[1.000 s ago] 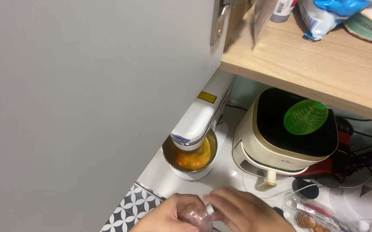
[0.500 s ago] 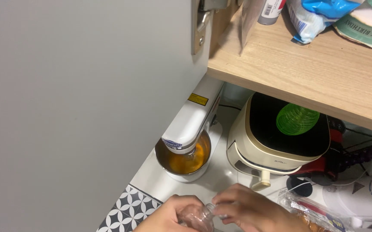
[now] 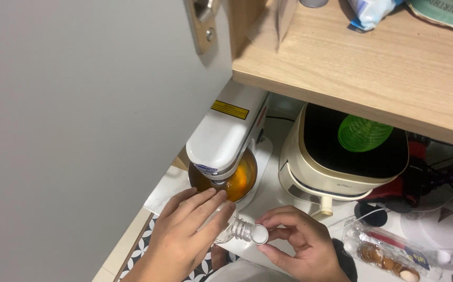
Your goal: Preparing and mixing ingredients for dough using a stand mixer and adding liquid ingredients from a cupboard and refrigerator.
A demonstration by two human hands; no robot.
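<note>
While the left hand (image 3: 184,235) wraps a clear bottle (image 3: 231,230), fingers pressed around its body, the right hand (image 3: 297,245) pinches the white cap (image 3: 260,235) at its neck. Bottle lies at 6 o'clock of the mixer (image 3: 226,138) and its bowl (image 3: 237,180); air fryer (image 3: 341,156) at 3 o'clock.

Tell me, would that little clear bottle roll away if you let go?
Probably: the clear bottle looks round and lies sideways in the left hand. It looks small, so likely light. The right hand holds its white cap, so contents might spill.
</note>
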